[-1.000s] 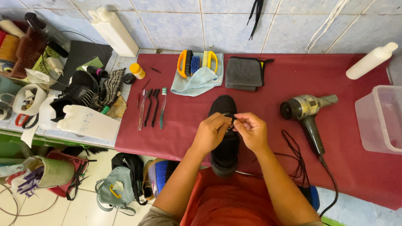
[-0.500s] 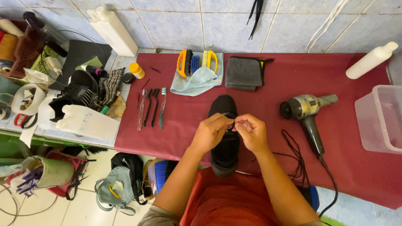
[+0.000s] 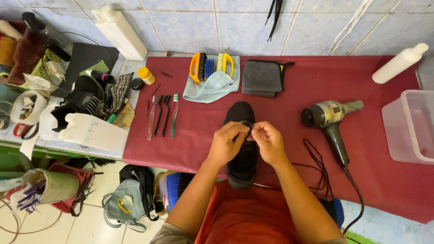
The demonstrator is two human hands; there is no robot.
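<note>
Single view only, head-worn camera, looking steeply down from above person's own torso onto red-covered worktable (image 3: 190,135). Faces forward toward tiled wall (image 3: 190,27) at 12 o'clock. Mid range: whole tabletop width fits. Both forearms enter from 6 o'clock, left hand (image 3: 228,144) and right hand (image 3: 269,142) near frame centre over black shoe (image 3: 240,113). Floor visible at 7 o'clock. No second view, no overlap.

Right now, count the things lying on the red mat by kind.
Black shoe: 1
Small brushes: 4
Scrub brushes: 3
Cloths: 2
Hair dryer: 1
White bottle: 1
Clear tub: 1
Total: 13
</note>
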